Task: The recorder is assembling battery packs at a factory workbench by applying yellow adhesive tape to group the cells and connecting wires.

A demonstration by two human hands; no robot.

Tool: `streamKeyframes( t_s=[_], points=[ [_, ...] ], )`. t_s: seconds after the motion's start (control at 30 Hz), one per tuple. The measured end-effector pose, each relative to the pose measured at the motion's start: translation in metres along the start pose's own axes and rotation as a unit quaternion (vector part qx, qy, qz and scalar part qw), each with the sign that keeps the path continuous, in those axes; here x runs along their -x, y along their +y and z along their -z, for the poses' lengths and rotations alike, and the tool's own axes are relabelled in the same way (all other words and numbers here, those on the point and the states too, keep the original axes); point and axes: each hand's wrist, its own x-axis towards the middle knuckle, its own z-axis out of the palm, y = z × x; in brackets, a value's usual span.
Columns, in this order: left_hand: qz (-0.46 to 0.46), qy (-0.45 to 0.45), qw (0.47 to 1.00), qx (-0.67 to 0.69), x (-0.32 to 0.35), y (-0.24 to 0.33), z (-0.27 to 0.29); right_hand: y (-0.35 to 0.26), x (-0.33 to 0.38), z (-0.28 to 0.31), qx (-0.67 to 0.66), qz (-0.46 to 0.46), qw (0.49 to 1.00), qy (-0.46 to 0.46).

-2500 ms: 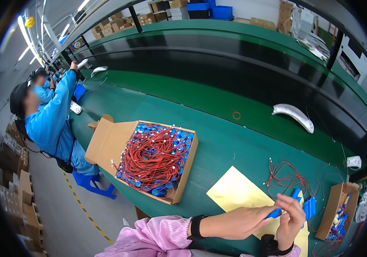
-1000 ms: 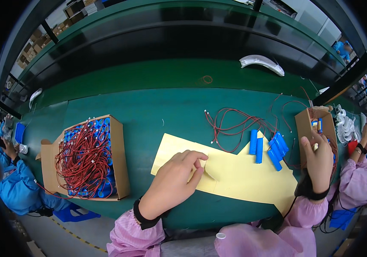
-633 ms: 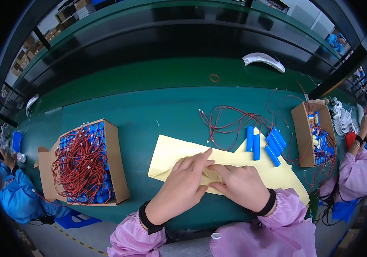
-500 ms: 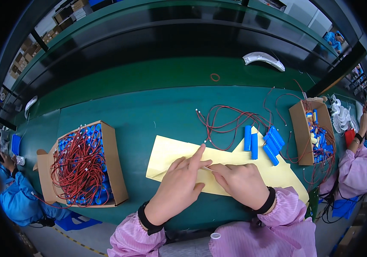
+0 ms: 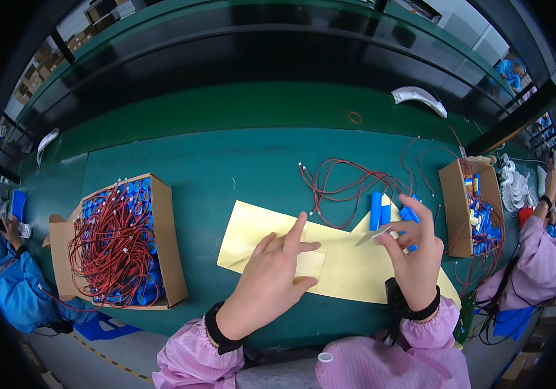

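Note:
Yellow sheets of glossy paper [image 5: 356, 275] lie on the green bench in front of me. My left hand [image 5: 271, 262] rests flat on them with its fingers spread, beside a small rectangular outline on the paper. Raised over the right part of the sheets, my right hand [image 5: 414, 259] pinches a thin pale rectangular piece [image 5: 374, 235] between thumb and fingers. Just beyond it are several blue cylindrical batteries [image 5: 375, 211], some partly hidden by the right hand. Their red and black leads [image 5: 336, 188] loop across the bench behind the sheets.
A cardboard box [image 5: 169, 240] of blue batteries with tangled leads sits at the left. Another cardboard box [image 5: 454, 207] of batteries stands at the right. A white curved part [image 5: 421, 98] and a red ring [image 5: 354, 117] lie at the back. Co-workers sit at both sides.
My right hand has lifted off the paper beside the left hand and moved right with the pale piece, now partly covering the batteries. The left hand stays on the sheet.

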Motion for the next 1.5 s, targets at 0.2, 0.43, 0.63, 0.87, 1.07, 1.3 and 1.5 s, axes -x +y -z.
streamKeyframes(
  t_s=[0.2, 0.43, 0.63, 0.87, 1.07, 1.3, 1.5],
  points=[
    [-0.026, 0.015, 1.0, -0.001, 0.002, 0.001, -0.001, 0.026, -0.001, 0.003, 0.041, -0.092, 0.993, -0.058],
    [-0.032, 0.031, 0.999, 0.0, 0.002, 0.0, -0.002, 0.019, -0.001, 0.003, 0.046, -0.057, 0.99, -0.124],
    [-0.03, 0.026, 0.999, -0.002, 0.002, -0.002, -0.003, 0.01, 0.003, 0.014, 0.1, -0.062, 0.969, -0.218],
    [-0.043, 0.047, 0.998, -0.01, 0.003, 0.0, 0.0, 0.03, 0.01, 0.034, -0.004, -0.081, 0.969, -0.234],
    [-0.065, 0.044, 0.997, 0.005, 0.003, -0.003, -0.003, 0.012, 0.008, 0.025, 0.066, -0.069, 0.966, -0.242],
    [-0.092, 0.035, 0.994, 0.045, 0.001, -0.002, -0.001, 0.032, 0.009, 0.039, -0.121, -0.114, 0.974, -0.151],
    [-0.049, -0.016, 0.938, 0.342, 0.003, 0.005, 0.002, -0.012, 0.0, 0.008, -0.22, -0.047, 0.935, -0.275]
  ],
)
